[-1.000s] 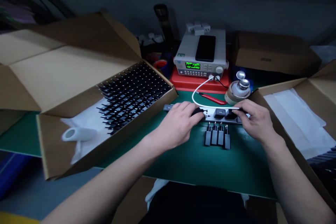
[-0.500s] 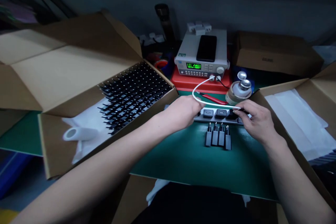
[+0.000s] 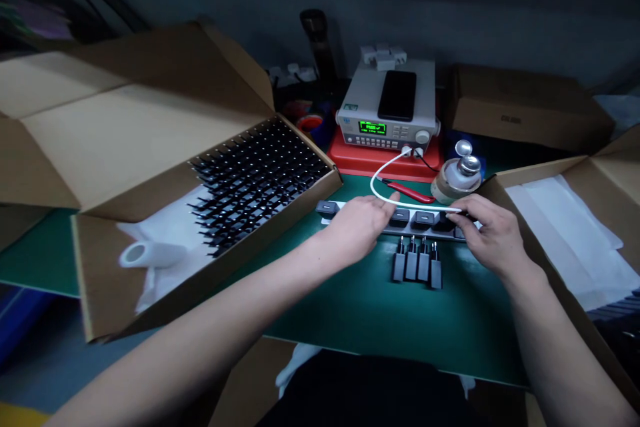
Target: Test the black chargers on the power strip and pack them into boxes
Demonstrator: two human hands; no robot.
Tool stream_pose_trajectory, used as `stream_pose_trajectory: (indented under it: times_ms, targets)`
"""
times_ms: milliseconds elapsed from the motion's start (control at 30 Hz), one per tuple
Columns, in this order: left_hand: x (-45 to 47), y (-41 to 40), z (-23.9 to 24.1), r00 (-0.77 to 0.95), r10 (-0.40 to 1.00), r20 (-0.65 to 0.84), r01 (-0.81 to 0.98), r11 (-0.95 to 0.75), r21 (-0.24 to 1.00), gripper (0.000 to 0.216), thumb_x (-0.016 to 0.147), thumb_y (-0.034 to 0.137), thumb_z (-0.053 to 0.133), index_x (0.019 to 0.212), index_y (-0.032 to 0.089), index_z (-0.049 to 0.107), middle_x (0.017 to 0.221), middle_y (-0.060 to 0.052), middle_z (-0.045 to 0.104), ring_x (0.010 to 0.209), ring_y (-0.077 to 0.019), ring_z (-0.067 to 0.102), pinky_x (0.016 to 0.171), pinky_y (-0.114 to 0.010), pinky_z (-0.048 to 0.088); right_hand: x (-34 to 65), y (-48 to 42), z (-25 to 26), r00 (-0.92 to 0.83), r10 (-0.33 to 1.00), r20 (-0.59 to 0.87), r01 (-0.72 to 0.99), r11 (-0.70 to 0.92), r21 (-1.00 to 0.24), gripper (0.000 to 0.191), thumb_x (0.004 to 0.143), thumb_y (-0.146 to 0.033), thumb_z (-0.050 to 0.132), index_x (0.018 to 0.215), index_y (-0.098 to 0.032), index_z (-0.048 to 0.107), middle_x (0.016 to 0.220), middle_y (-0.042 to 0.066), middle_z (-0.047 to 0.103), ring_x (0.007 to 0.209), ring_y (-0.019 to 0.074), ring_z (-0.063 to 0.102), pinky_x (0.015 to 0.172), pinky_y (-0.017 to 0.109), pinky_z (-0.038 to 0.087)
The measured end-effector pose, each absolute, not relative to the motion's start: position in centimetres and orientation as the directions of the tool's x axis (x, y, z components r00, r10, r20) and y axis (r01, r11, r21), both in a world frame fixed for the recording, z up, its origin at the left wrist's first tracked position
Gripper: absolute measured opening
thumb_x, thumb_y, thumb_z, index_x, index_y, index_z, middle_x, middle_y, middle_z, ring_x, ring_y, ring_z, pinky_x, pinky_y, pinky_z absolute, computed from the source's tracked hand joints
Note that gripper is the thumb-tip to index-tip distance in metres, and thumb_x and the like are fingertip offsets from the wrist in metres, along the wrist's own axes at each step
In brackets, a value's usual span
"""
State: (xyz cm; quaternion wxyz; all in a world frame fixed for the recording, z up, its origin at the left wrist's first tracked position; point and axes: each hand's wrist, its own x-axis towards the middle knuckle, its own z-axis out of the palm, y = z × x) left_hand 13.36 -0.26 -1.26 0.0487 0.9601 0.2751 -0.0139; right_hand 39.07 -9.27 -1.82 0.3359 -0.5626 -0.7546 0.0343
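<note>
Fingers of the right hand (image 3: pixel 493 235) seem clenched on a black plug charger (image 3: pixel 444 220) in the grey socket strip (image 3: pixel 410 232), lower right of centre; the left hand (image 3: pixel 356 228) lies open. That light, stiff plastic body looks best held by its sides.

the bare left hand (image 3: pixel 355 228) reaches forward palm-down with its fingers loosely extended, above a long bare left forearm (image 3: pixel 200 333); the bare right hand (image 3: pixel 493 235) angles inward, fingers curled downward.

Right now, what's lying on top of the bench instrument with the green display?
A black smartphone lies flat on the bench instrument, small white blocks at its back edge. The surface beneath is hidden.
</note>
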Motion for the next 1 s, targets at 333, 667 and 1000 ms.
stream_pose_trajectory:
  times_ms: [333,667,1000]
  targets:
    - [17.9,-1.3,-3.1,0.813,0.544,0.207,0.477,-0.827,0.298,0.010,0.086,0.018,0.064,0.096,0.018,0.066,0.097,-0.007,0.068,0.097,-0.0260,0.064,0.085,-0.041,0.049,39.2,-9.2,-1.8,-0.146,0.878,0.455,0.827,0.361,-0.430,0.007,0.097,-0.020,0.060,0.097,-0.022,0.067,0.094,0.002,0.071,0.085,0.0170,0.068,0.073,0.028,0.052]
    - [21.2,-3.5,-2.5,0.781,0.567,0.260,0.455,-0.803,0.384,0.034,0.079,0.017,0.065,0.111,0.010,0.056,0.101,-0.012,0.067,0.093,-0.0272,0.064,0.081,-0.041,0.049,40.1,-9.4,-2.2,-0.078,0.896,0.436,0.844,0.292,-0.450,0.010,0.095,-0.031,0.065,0.100,-0.027,0.072,0.097,0.002,0.074,0.087,0.0212,0.071,0.078,0.034,0.054]
    - [16.4,-4.0,-2.6,0.777,0.464,0.424,0.168,-0.804,0.571,0.032,0.080,0.021,0.060,0.110,0.011,0.058,0.102,-0.013,0.067,0.101,-0.0282,0.062,0.091,-0.042,0.052,31.7,-4.2,3.2,0.020,0.928,0.373,0.499,0.314,-0.808,0.012,0.086,-0.032,0.077,0.094,-0.024,0.072,0.098,0.007,0.074,0.091,0.0253,0.072,0.080,0.040,0.061]
